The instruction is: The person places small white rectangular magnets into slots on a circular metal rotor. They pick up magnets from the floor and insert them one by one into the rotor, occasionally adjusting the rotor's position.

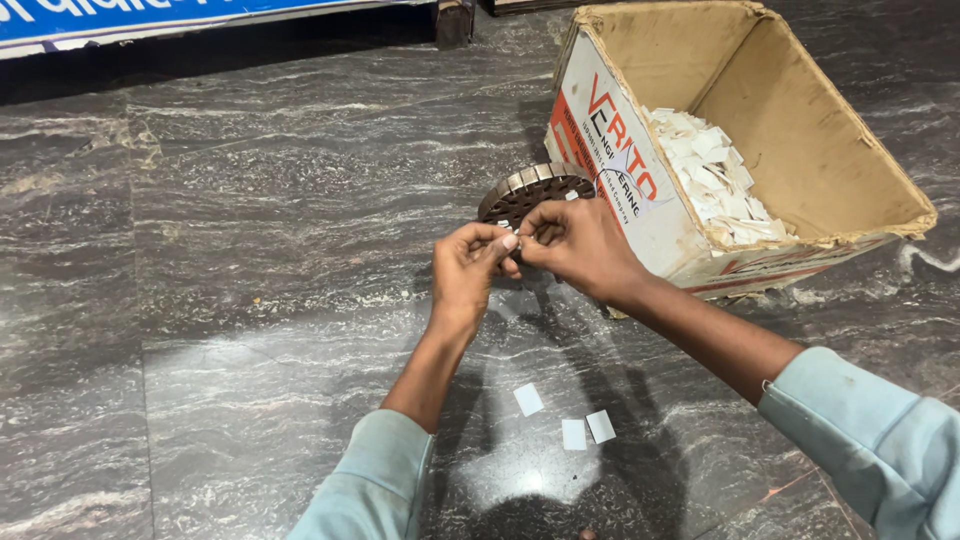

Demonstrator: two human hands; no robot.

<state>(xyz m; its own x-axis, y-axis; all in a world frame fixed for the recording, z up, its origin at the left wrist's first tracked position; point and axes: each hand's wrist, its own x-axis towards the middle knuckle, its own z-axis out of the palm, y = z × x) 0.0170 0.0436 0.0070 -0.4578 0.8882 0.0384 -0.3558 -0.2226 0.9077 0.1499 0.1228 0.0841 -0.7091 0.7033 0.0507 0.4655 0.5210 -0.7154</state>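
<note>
From the head camera, the left hand (468, 268) and right hand (575, 245) meet fingertip to fingertip, pinched together on something too small to make out. They hide the near edge of a round dark perforated metal disc (530, 190), which lies on the floor just behind them, against the side of a tilted cardboard box (800, 130). The box holds a heap of white paper slips (715, 180) and its far corner is cut off by the frame. Three loose white slips (575, 420) lie between the forearms. The surface is polished grey veined stone floor (220, 260); a blue board (120, 20) runs along the top edge.
</note>
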